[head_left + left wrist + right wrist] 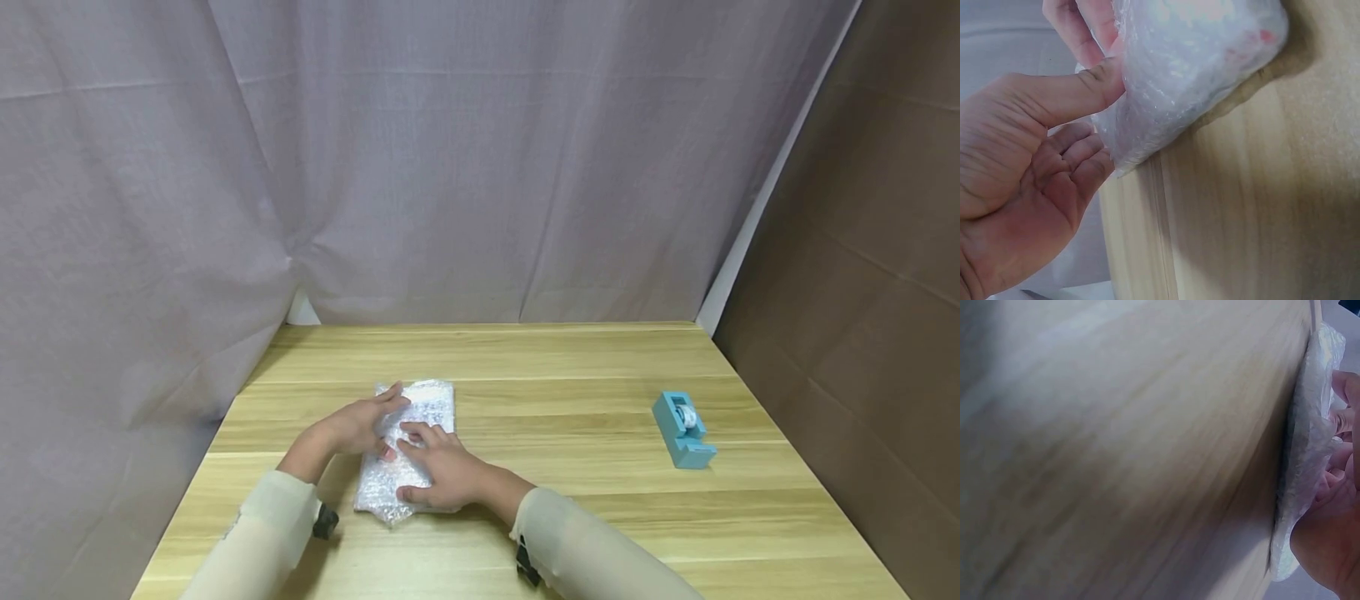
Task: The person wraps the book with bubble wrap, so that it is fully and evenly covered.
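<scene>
A flat packet in clear bubble wrap (420,483) lies on the table, left of the middle. My left hand (354,427) is at its left side, with thumb and index finger over the wrap. In the left wrist view the thumb (1079,94) presses the packet's edge, and the other fingers curl in beside that edge. My right hand (447,475) rests on top of the packet, its fingers spread and slightly bent. From the right wrist view, the bubble wrap (1307,444) shows side-on under that hand. What the wrap encloses is blurred, apart from small red marks in the left wrist view.
A blue tape dispenser (682,433) with a roll of tape stands on the right part of the wooden table (555,400). Grey cloth (465,167) hangs behind and to the left, and a brown cloth (862,250) borders the right side.
</scene>
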Demonstrator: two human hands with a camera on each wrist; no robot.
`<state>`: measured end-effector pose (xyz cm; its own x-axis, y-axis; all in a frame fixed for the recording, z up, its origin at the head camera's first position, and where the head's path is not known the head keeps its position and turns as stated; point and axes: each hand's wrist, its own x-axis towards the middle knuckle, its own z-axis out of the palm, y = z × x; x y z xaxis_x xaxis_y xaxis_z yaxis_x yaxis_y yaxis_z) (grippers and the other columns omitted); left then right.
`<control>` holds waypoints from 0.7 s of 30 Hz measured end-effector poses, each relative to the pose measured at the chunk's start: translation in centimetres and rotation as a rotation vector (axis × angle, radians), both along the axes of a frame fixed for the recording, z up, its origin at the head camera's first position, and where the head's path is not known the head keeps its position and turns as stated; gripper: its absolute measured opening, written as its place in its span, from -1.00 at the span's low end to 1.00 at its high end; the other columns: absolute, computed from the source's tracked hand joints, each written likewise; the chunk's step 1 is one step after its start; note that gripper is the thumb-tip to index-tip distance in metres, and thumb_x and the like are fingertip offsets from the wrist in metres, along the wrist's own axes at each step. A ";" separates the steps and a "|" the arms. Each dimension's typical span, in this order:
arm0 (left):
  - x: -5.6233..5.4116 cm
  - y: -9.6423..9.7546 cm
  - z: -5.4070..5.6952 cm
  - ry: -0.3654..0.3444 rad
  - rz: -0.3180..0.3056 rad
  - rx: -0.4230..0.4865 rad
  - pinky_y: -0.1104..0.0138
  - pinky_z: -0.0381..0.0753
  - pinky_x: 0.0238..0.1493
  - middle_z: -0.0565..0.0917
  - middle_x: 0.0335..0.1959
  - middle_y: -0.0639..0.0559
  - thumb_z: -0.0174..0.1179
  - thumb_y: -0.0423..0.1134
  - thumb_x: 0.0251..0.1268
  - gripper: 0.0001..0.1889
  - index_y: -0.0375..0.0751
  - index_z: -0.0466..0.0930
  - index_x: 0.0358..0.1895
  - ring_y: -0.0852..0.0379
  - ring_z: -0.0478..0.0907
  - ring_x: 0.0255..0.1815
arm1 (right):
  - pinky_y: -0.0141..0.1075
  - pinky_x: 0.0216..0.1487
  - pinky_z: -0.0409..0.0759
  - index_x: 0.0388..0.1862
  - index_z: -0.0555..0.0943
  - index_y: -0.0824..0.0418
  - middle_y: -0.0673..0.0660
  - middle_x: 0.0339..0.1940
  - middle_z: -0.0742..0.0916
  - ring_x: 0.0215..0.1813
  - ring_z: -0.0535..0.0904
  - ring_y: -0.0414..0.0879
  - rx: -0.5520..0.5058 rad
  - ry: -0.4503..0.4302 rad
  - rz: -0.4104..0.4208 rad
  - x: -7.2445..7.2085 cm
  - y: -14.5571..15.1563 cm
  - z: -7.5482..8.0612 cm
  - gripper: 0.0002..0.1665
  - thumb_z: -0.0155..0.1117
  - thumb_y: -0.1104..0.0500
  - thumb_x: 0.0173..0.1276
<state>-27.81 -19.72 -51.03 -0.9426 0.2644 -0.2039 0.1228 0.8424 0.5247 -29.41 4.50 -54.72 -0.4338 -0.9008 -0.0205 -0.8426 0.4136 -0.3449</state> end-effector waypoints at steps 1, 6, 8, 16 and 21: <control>0.0 0.0 0.0 -0.002 0.002 0.002 -0.37 0.14 0.75 -0.11 0.88 -0.19 0.61 -0.33 0.18 0.05 -0.15 0.26 0.75 -0.46 0.02 0.81 | 0.19 0.75 0.33 0.81 0.24 0.19 0.16 0.87 0.17 0.78 0.23 0.12 0.000 -0.003 0.001 0.0 0.0 0.0 0.03 0.13 -0.41 0.66; 0.0 0.1 0.1 -0.015 0.005 -0.005 -0.38 0.14 0.75 -0.12 0.88 -0.17 0.59 -0.32 0.22 0.04 -0.13 0.24 0.76 -0.45 0.00 0.82 | 0.20 0.74 0.35 0.81 0.24 0.19 0.16 0.87 0.18 0.78 0.23 0.13 -0.004 0.009 0.006 0.0 0.0 -0.2 0.03 0.12 -0.41 0.66; 0.1 0.1 0.2 -0.022 0.005 -0.008 -0.38 0.14 0.74 -0.13 0.89 -0.17 0.59 -0.31 0.24 0.03 -0.13 0.23 0.77 -0.45 0.00 0.82 | 0.21 0.75 0.34 0.81 0.24 0.19 0.16 0.87 0.18 0.78 0.23 0.13 -0.003 0.008 0.007 0.0 0.0 -0.2 0.02 0.12 -0.41 0.66; 0.2 0.2 0.5 -0.037 0.013 0.011 -0.40 0.13 0.74 -0.15 0.89 -0.17 0.58 -0.33 0.25 0.03 -0.14 0.22 0.77 -0.45 -0.01 0.82 | 0.18 0.75 0.34 0.82 0.22 0.17 0.15 0.87 0.18 0.78 0.22 0.13 0.010 0.023 0.007 0.0 0.0 -0.2 0.02 0.11 -0.41 0.67; 0.1 0.3 0.4 -0.028 0.009 0.021 -0.39 0.14 0.74 -0.14 0.88 -0.19 0.58 -0.35 0.23 0.04 -0.16 0.23 0.77 -0.46 0.01 0.82 | 0.17 0.75 0.34 0.82 0.22 0.18 0.16 0.87 0.19 0.78 0.22 0.13 0.012 0.034 0.002 0.0 0.0 -0.2 0.03 0.12 -0.42 0.66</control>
<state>-27.66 -19.38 -50.58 -0.9390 0.2600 -0.2250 0.0999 0.8324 0.5450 -29.44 4.45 -54.90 -0.4322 -0.9016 -0.0169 -0.8546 0.4155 -0.3114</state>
